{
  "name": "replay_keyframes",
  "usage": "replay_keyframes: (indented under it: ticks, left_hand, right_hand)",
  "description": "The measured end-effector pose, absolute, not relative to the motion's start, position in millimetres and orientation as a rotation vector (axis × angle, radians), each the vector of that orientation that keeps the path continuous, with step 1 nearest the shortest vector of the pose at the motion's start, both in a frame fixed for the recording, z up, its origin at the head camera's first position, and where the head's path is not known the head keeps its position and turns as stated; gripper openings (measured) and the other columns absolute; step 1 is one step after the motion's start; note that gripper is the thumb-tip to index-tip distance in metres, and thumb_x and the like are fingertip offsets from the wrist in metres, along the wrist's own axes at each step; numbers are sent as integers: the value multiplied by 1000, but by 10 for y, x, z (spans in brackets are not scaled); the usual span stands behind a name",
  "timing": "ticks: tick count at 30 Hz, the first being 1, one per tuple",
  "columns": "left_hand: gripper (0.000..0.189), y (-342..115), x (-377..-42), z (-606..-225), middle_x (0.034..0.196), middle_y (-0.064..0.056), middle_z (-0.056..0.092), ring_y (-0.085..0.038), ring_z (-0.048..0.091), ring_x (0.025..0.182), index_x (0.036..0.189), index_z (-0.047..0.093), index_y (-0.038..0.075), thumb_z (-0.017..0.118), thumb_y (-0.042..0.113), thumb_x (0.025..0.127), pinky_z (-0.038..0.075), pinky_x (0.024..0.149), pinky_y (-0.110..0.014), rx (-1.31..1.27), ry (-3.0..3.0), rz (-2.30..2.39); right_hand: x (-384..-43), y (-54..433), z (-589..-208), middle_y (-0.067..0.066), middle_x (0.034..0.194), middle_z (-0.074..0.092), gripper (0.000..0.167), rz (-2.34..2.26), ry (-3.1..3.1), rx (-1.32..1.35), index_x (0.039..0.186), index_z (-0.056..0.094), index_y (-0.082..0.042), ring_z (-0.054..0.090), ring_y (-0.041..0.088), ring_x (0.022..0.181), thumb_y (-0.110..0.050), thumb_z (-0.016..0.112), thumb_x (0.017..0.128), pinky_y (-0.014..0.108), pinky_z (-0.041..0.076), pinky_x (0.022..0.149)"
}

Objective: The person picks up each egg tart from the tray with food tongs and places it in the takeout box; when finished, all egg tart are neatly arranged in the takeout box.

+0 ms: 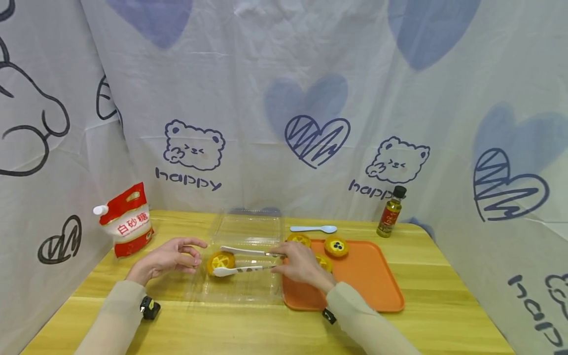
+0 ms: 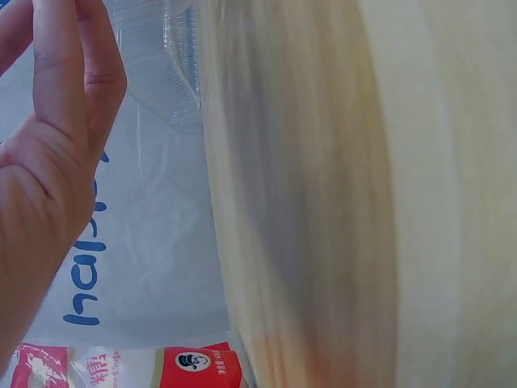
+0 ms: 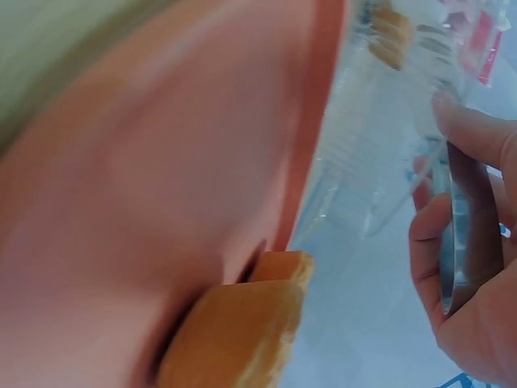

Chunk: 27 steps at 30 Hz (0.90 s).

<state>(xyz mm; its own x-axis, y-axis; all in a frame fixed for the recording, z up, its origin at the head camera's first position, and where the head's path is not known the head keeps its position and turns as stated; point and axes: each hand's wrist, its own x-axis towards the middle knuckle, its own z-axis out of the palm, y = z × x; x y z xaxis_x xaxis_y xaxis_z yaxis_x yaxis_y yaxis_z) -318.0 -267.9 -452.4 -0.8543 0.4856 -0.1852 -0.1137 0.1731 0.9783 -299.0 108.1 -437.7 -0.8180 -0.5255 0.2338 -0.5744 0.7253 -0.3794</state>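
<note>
Two pale sleeves (image 1: 111, 318) reach in over a wood-grain table (image 1: 235, 333) toward a clear plastic container (image 1: 262, 291). By the container's left side is the left hand (image 1: 170, 259), fingers loosely bent and holding nothing; whether a fingertip touches the plastic cannot be told. At the container's right side, the right hand (image 1: 301, 261) grips tongs (image 1: 248, 252) with white arms, their long axis running side to side across the container. A round yellow tart (image 1: 220, 262) sits in the container's left half, so it lies leftward of the right hand's grip, at the far end of the tongs. The spread tips bracket it, one by its far edge, one over its near edge; whether they press on it is unclear. The left hand itself is nearer to this tart than the right. Right of the container lies an orange tray (image 1: 368, 281), with three more tarts (image 1: 336, 246) toward its left and far edges. Behind the container rises its clear lid (image 1: 248, 229); left of it stands a red-and-white bag (image 1: 130, 227), beyond its far right corner a pale blue spoon (image 1: 312, 229), and well to its right a black-capped bottle (image 1: 387, 219). Farthest hangs a printed curtain (image 1: 253, 98).
</note>
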Motion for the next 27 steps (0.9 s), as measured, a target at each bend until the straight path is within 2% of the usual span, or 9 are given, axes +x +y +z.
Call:
replay_keyframes:
  ticks: [8, 13, 22, 27]
  left_hand:
    - [65, -2683, -3164, -4526, 99, -9, 58, -21, 64, 87, 141, 33, -11, 67, 1, 88, 61, 81, -37, 349, 1993, 1725]
    - [64, -2686, -3161, -4519, 99, -8, 59, -19, 64, 86, 141, 32, -12, 66, 1, 88, 61, 81, -36, 370, 1992, 1724]
    - [62, -2694, -3154, -4528, 100, -9, 59, -20, 65, 87, 141, 33, -11, 65, 0, 89, 61, 83, -39, 356, 1988, 1724]
    - [62, -2691, -3166, -4522, 99, -9, 59, -19, 65, 85, 141, 34, -10, 66, 1, 89, 61, 82, -38, 348, 1984, 1725]
  right_hand:
    - [-2994, 1074, -4430, -3, 119, 69, 46, 700, -2800, 917, 126, 68, -22, 64, 15, 93, -34, 78, 84, 22, 50, 69]
    - [-3012, 1068, -4417, -1, 121, 69, 50, 706, -2821, 907, 128, 67, -21, 64, 16, 94, -34, 80, 81, 25, 53, 71]
    - [-3026, 1116, -4401, -1, 126, 67, 53, 832, -2852, 892, 130, 65, -21, 62, 21, 112, -31, 81, 81, 41, 55, 92]
    - [-3048, 1214, -4398, 3, 117, 70, 51, 999, -2827, 915, 130, 65, -20, 63, 21, 104, -25, 81, 81, 40, 55, 91]
